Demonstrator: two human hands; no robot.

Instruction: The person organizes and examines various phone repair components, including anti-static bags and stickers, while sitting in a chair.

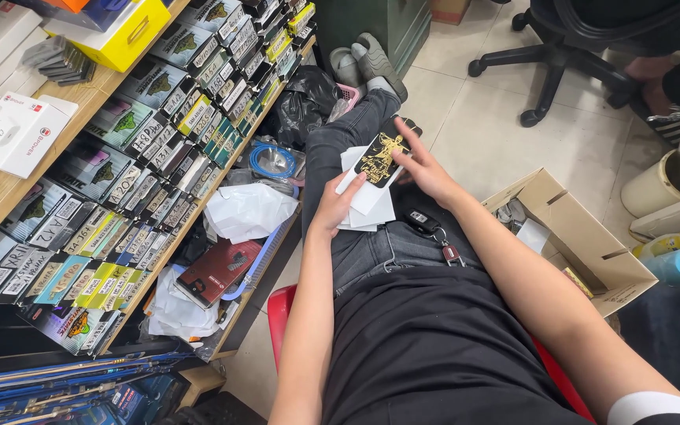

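Supports, left to right:

Wooden shelf (96,98), top left: white boxes (13,130), a yellow box (123,35), a grey stack of flat pieces (60,61).

Slanted rack (222,169) below it: rows of flat packaged items (159,118), overlapping edge to edge, most with small labels.

Lower ledge under the rack: crumpled white paper (247,211), a dark red flat case (216,271) in a blue tray, a blue cable coil (271,160), black plastic bag (304,102).

Tiled floor (497,126): open cardboard box (572,236) beside the person's leg, office chair base (548,67), grey slippers (364,59), a beige tub (655,189).

Red stool (279,307) carries the seated person.
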